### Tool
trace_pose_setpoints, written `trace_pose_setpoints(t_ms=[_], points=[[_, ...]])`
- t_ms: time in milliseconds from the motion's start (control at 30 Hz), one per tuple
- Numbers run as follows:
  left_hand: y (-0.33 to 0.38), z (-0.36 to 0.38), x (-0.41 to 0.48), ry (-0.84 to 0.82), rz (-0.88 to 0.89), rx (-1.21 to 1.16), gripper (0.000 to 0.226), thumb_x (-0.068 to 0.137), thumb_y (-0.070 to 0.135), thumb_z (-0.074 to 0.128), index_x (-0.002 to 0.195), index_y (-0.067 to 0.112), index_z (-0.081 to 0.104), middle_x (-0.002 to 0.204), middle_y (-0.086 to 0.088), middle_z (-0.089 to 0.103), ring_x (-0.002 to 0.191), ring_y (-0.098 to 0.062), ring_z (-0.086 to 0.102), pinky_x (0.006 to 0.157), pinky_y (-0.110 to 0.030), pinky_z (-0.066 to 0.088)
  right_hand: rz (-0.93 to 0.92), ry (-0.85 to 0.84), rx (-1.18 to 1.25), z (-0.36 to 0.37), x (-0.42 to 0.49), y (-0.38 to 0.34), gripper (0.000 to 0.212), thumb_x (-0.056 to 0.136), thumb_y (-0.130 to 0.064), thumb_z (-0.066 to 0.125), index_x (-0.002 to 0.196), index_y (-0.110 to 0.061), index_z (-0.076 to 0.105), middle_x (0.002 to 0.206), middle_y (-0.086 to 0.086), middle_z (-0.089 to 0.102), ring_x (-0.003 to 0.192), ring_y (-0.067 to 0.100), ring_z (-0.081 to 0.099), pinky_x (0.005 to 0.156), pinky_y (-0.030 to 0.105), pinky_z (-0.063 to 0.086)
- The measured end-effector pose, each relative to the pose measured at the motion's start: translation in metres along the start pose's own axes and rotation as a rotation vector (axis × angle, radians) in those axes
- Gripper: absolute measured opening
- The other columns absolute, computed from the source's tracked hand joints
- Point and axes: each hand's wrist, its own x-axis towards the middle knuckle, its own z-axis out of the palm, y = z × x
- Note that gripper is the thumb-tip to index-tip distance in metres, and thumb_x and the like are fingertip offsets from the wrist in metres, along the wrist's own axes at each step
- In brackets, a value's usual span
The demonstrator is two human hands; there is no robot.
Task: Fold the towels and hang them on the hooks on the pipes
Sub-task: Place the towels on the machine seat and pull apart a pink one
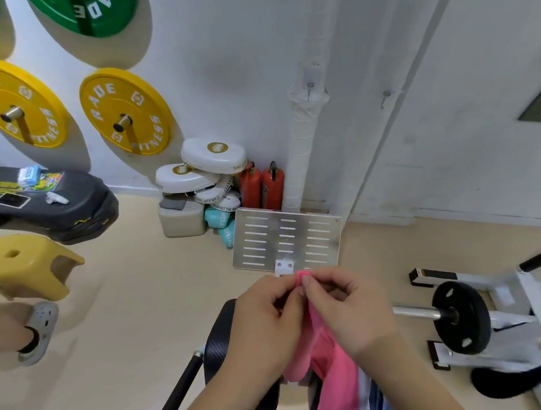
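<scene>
A pink towel (332, 368) hangs down from my two hands at the bottom centre. My left hand (264, 322) and my right hand (348, 308) both pinch its top edge, fingertips close together. A striped blue and white cloth (374, 401) lies under the pink towel. Two white pipes run up the wall: a wrapped pipe (300, 152) with a hook (310, 86), and a thinner pipe (393, 78) with a second hook (385, 96). Both hooks are bare.
A perforated metal footplate (287, 237) stands just beyond my hands. A weight machine with a black plate (461, 317) is at right, a black padded roller (225, 341) under my left arm. Red extinguishers (261, 185), a yellow stool (29, 267) and another person's foot (38, 331) are at left.
</scene>
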Motion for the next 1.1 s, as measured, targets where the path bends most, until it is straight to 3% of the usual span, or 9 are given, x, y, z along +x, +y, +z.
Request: trace_pose_setpoints(t_ms=[133,233,367,467,600,800,900,1000,1100], points=[[-0.002,0.001,0.002,0.001,0.051,0.061,0.019,0.099,0.025,0.061,0.091,0.032,0.077,0.077,0.008,0.065,0.081,-0.009,0.065,0.075,-0.032,0.053,-0.021,-0.056,-0.061,0.001,-0.005,-0.002,0.034,0.100,-0.014,0.062,0.084,-0.036,0.081,0.090,-0.008,0.080,0.093,0.010,0.075,0.091,0.037,0.060],[-0.002,0.000,0.005,-0.008,0.078,0.049,0.016,0.096,0.030,0.064,0.084,0.032,0.074,0.078,0.005,0.063,0.082,-0.012,0.064,0.076,-0.041,0.054,-0.021,-0.114,-0.051,-0.001,-0.010,-0.003,0.027,0.099,-0.038,0.057,0.091,-0.022,0.077,0.094,0.003,0.075,0.096,0.022,0.072,0.091,0.049,0.059],[-0.002,-0.004,0.008,-0.015,0.075,0.023,0.016,0.090,0.026,0.072,0.091,0.041,0.077,0.086,0.007,0.066,0.087,-0.012,0.066,0.078,-0.045,0.058,0.114,-0.195,0.160,-0.011,-0.012,-0.011,0.031,0.106,-0.028,0.050,0.104,-0.017,0.079,0.100,-0.002,0.077,0.102,0.011,0.074,0.080,0.029,0.061],[0.004,-0.006,0.010,0.024,0.059,0.002,0.024,0.087,0.019,0.073,0.088,0.042,0.078,0.087,0.009,0.067,0.085,-0.010,0.067,0.076,-0.042,0.059,0.096,-0.237,0.143,-0.013,-0.011,-0.010,0.028,0.107,-0.029,0.052,0.117,-0.024,0.077,0.115,0.000,0.076,0.112,0.013,0.072,0.092,0.032,0.061],[0.014,-0.008,0.020,0.042,0.078,0.031,0.020,0.083,0.019,0.073,0.086,0.038,0.078,0.087,0.013,0.069,0.086,-0.002,0.067,0.072,-0.027,0.056,0.126,-0.262,0.202,-0.019,-0.006,-0.009,0.035,0.102,-0.031,0.052,0.133,-0.026,0.069,0.132,-0.004,0.071,0.123,0.013,0.067,0.105,0.036,0.055],[0.026,-0.007,0.034,0.050,0.024,0.044,0.026,0.085,0.011,0.067,0.068,0.030,0.073,0.077,0.010,0.070,0.075,0.000,0.063,0.065,-0.013,0.047,0.022,-0.252,0.085,-0.032,-0.006,-0.009,0.036,0.106,-0.010,0.053,0.126,-0.031,0.073,0.121,-0.004,0.072,0.115,0.019,0.069,0.101,0.041,0.057],[0.034,-0.016,0.033,-0.034,-0.075,-0.095,0.026,0.087,0.006,0.060,0.070,0.018,0.074,0.069,0.011,0.068,0.067,0.000,0.058,0.064,-0.017,0.043,-0.045,-0.097,-0.021,-0.037,-0.004,-0.011,0.030,0.098,-0.015,0.068,0.116,-0.038,0.074,0.118,-0.009,0.070,0.112,0.010,0.066,0.095,0.026,0.056],[0.046,-0.031,0.033,-0.158,-0.040,-0.219,0.018,0.078,0.010,0.056,0.074,0.005,0.073,0.074,-0.014,0.070,0.072,-0.012,0.057,0.071,-0.030,0.040,-0.073,-0.134,-0.147,-0.050,-0.001,-0.012,0.048,0.090,-0.021,0.078,0.129,-0.044,0.064,0.128,-0.024,0.063,0.123,-0.008,0.056,0.104,0.016,0.045],[0.062,-0.045,0.034,-0.294,0.022,-0.372,0.028,0.066,0.015,0.056,0.080,-0.007,0.065,0.092,-0.041,0.063,0.082,-0.031,0.057,0.079,-0.041,0.039,-0.093,-0.317,-0.210,-0.057,0.001,-0.012,0.043,0.086,-0.013,0.082,0.121,-0.036,0.072,0.123,-0.021,0.071,0.121,-0.005,0.061,0.106,0.017,0.042]])
